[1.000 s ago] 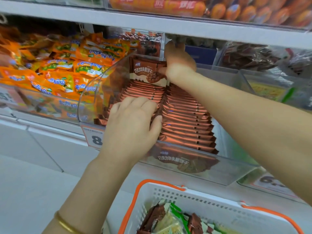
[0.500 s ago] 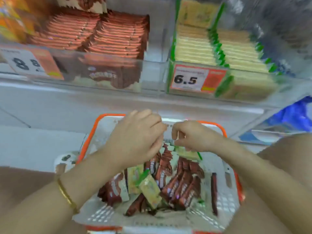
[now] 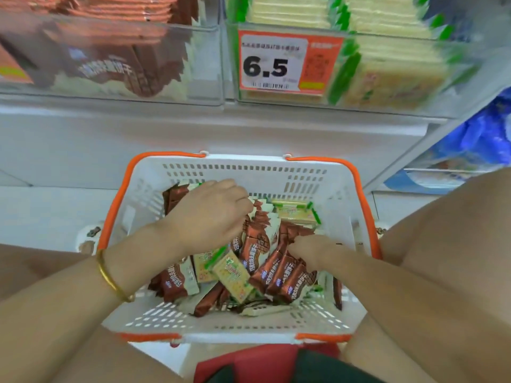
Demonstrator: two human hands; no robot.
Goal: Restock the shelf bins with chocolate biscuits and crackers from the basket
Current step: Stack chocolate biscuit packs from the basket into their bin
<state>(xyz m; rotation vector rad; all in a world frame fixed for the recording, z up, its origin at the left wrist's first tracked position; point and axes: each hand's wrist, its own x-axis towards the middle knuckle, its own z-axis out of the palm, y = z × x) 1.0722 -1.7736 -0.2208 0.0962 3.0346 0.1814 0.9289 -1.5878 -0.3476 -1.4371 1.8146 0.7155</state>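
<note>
While both shelf bins already look well stocked, your basket is far from empty, so I judge the job about midway at best. The chocolate biscuit bin at upper left shows brown packs stacked close to its clear front. The cracker bin beside it, behind the 6.5 price tag, is lined with green-edged packs.

Down in the basket a loose heap is left: many chocolate biscuit packs, with several cracker packs mixed among them. Your left hand hangs over the back left of the heap. Its fingers curl downward with their tips hidden among the wrappers, so I cannot tell whether they hold a pack. Your right hand digs into the brown packs at the right, fingers bent and narrow, and its grip is equally unclear. Nothing is lifted clear of the heap yet.
</note>
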